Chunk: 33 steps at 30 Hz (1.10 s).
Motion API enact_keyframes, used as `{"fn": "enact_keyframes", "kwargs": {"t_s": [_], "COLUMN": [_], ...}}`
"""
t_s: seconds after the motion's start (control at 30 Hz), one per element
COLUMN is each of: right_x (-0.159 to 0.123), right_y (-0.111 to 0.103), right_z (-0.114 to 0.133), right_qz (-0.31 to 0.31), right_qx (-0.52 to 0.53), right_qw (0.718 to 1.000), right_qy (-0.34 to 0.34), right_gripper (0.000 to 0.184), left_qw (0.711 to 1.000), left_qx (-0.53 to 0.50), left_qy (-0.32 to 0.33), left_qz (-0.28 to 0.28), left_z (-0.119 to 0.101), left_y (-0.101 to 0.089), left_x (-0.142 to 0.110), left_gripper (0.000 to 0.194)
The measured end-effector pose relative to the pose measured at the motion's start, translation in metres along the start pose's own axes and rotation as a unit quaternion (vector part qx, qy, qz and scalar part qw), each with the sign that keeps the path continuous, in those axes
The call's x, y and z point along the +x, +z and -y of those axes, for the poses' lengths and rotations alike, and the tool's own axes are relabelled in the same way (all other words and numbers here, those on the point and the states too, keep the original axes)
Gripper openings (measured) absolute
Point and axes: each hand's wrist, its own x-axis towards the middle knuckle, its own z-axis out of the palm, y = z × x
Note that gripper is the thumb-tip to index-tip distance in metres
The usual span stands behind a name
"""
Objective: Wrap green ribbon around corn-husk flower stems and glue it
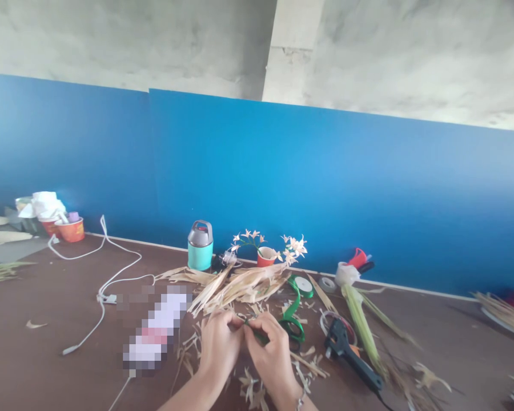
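My left hand (221, 341) and my right hand (269, 345) meet over the table, thumbs and forefingers pinched together. Between their tips is a thin dark-green strip (245, 322), mostly hidden by the fingers, so its exact kind is unclear. Just right of my right hand, a loose green ribbon (292, 308) curls down from a green ribbon spool (303, 286). Beyond both hands lies a pile of dried corn husks (244, 285). Husk scraps and a pale husk flower (249, 383) lie below and around my wrists.
A black glue gun (352, 355) lies to the right, beside a green husk bundle (362, 325). Behind stand a turquoise flask (200, 251) and a red cup (265, 260) with husk flowers. A white cable (107, 285) and a blurred-out object (157, 328) lie left. A blue partition (325, 182) borders the table.
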Motion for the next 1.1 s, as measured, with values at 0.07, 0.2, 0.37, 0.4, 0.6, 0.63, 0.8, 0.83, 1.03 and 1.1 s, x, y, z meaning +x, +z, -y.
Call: {"fn": "enact_keyframes", "kwargs": {"t_s": [0.07,0.2,0.37,0.4,0.6,0.63,0.8,0.83,1.03,1.1], "right_x": [0.000,-0.001,-0.003,-0.003,-0.003,-0.003,-0.002,-0.002,-0.001,0.000], "right_y": [0.002,0.004,0.007,0.007,0.009,0.010,0.011,0.011,0.012,0.011], "right_z": [-0.001,-0.003,-0.005,-0.005,-0.003,-0.003,-0.003,-0.003,-0.001,-0.003], "right_qz": [-0.010,-0.011,-0.025,-0.026,-0.029,-0.030,-0.060,-0.065,-0.074,-0.078], "right_qx": [-0.009,-0.019,-0.023,-0.022,-0.027,-0.030,-0.041,-0.042,-0.049,-0.054], "right_qw": [1.000,1.000,0.999,0.999,0.997,0.997,0.995,0.995,0.994,0.994], "right_qy": [0.004,0.018,0.037,0.041,0.065,0.068,0.063,0.061,0.057,0.059], "right_gripper": [0.012,0.012,0.012,0.012,0.015,0.015,0.016,0.016,0.018,0.018], "left_qw": [1.000,1.000,1.000,1.000,0.999,0.998,0.993,0.993,0.997,0.998], "left_qx": [-0.001,-0.011,-0.006,-0.001,0.044,0.051,0.081,0.082,0.056,0.044], "left_qy": [0.001,-0.012,-0.017,-0.012,0.025,0.034,0.078,0.081,0.051,0.050], "left_qz": [0.002,0.007,0.014,0.011,-0.013,-0.015,-0.037,-0.039,-0.017,-0.004], "left_z": [0.000,-0.001,-0.002,-0.002,-0.002,-0.002,-0.003,-0.002,-0.003,-0.005], "left_y": [0.001,0.001,0.002,0.002,0.003,0.003,0.004,0.005,0.006,0.005], "left_x": [0.000,0.000,-0.001,-0.001,-0.001,-0.002,-0.003,-0.002,-0.002,-0.002], "left_gripper": [0.016,0.015,0.015,0.015,0.019,0.019,0.019,0.019,0.018,0.018]}}
